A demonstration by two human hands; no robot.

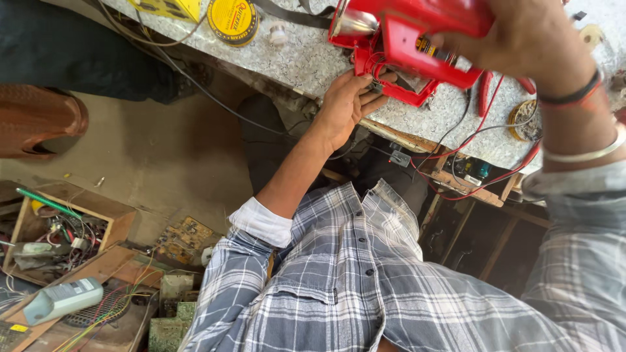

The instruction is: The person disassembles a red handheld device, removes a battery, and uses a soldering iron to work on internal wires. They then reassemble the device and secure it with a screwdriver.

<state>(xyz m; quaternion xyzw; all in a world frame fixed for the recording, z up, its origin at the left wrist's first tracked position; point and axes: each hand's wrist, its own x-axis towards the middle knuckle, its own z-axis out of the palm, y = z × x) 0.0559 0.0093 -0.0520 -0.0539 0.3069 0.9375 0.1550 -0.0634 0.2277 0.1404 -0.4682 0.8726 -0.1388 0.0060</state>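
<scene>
A red hand lamp [411, 39] with a silver reflector at its front is held just above the speckled stone counter [306, 58]. My right hand [521, 39], with bangles on its wrist, grips the lamp's body from above. My left hand [345, 104] reaches up from below, and its fingers curl around the red handle frame where thin wires come out. Red wires [469, 146] hang from the lamp over the counter's edge.
On the counter lie a round yellow tin [233, 19], a yellow box [166, 8] and red-handled pliers [486, 91]. Lower left are a wooden box of wires [59, 228], a grey meter [62, 300] and circuit boards [186, 238]. Another person's dark clothing [72, 52] is at upper left.
</scene>
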